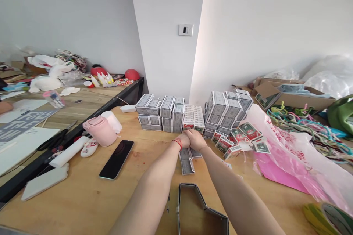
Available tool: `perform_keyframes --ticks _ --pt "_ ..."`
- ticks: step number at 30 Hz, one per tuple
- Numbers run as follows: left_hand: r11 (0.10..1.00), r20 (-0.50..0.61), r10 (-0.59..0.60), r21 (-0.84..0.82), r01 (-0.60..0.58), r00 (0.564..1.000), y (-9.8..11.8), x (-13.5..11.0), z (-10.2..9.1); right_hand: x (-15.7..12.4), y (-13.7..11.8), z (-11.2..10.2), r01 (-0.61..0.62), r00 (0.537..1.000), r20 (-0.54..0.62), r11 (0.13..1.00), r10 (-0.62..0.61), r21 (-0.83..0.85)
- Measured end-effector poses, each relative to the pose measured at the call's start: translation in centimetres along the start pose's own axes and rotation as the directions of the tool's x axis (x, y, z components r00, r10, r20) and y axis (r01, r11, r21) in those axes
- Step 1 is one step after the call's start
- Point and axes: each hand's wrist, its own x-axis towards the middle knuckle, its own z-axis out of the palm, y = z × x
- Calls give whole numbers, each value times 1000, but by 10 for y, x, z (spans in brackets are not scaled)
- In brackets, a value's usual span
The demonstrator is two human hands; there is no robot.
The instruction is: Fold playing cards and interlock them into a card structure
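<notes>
My left hand (184, 140), with a red string on its wrist, meets my right hand (195, 140) at the middle of the table. Both look closed, the right fingers lying over the left ones; whatever they grip is hidden. Right under them is a small grey-patterned card-box piece (186, 165), with an open angle on its right side. Just behind the hands stand playing-card boxes (198, 115) with white and red ends showing. Between my forearms, nearer me, lies an angular frame (192, 188) with dark edges.
Grey-backed card boxes are stacked at left (149, 120) and right (223, 110). Loose card boxes (224, 143) lie beside pink plastic (278, 169). A black-screened phone (117, 159), a pink canister (100, 131) and a white power bank (45, 182) are left; a tape roll (328, 218) is front right.
</notes>
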Motion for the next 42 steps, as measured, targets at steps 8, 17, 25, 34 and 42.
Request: perform_keyframes --ticks 8,17,25,34,42 --pt "983 -122 -2 -180 -20 993 26 -63 -47 -72 -30 -43 -158 929 -275 936 249 314" --pt "699 84 -303 -658 281 949 79 -188 -49 -207 -59 -8 -435 839 81 573 538 694" --pt "653 -60 -527 -668 358 848 95 -177 -21 -110 -20 16 -542 684 -230 694 692 474" --pt "530 -53 -693 -713 459 719 81 -196 -24 -85 -1 18 -603 699 -46 624 713 497" --pt "402 -60 -816 -774 489 575 68 -193 -28 -147 -12 -37 -577 460 -121 400 880 712"
